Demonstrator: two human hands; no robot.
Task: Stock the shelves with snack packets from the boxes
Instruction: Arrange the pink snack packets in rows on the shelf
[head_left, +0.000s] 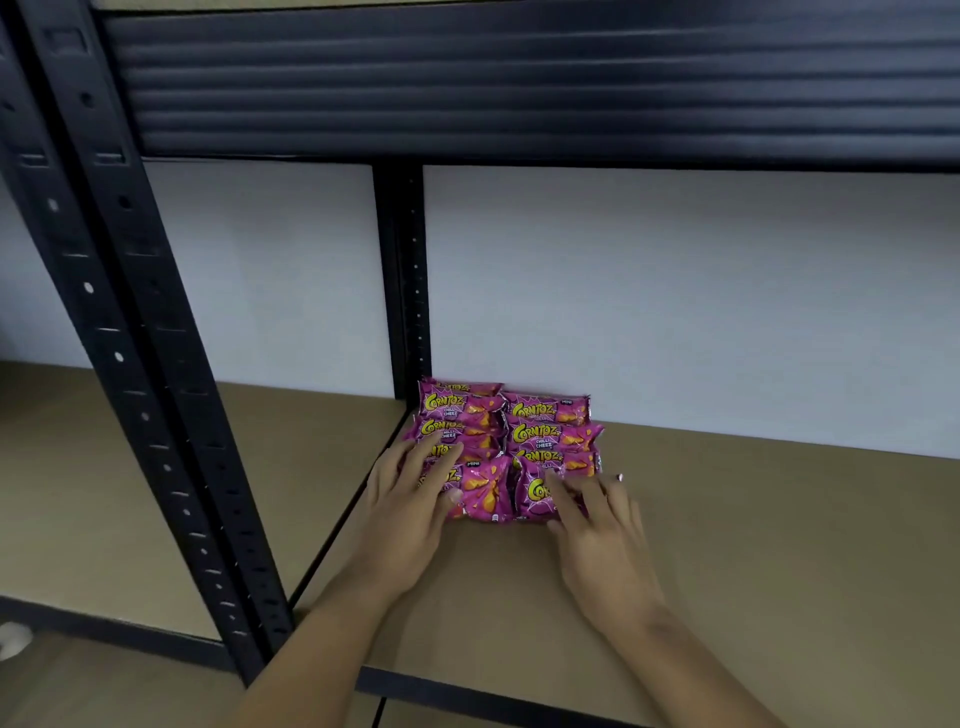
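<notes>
Our left hand (410, 499) and right hand (592, 512), fingers flat, press packets (550, 434) mid-frame; a hard shove could topple rows.

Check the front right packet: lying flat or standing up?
Lying flat. The front right packet rests face up on the shelf, logo upward, with the right hand fingers resting on it.

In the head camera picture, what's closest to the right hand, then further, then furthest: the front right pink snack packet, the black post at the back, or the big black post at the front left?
From the right hand:
1. Front right pink snack packet, under its fingers.
2. Black post at the back, behind the packets, against the wall.
3. Big black post at the front left, far left.
</notes>
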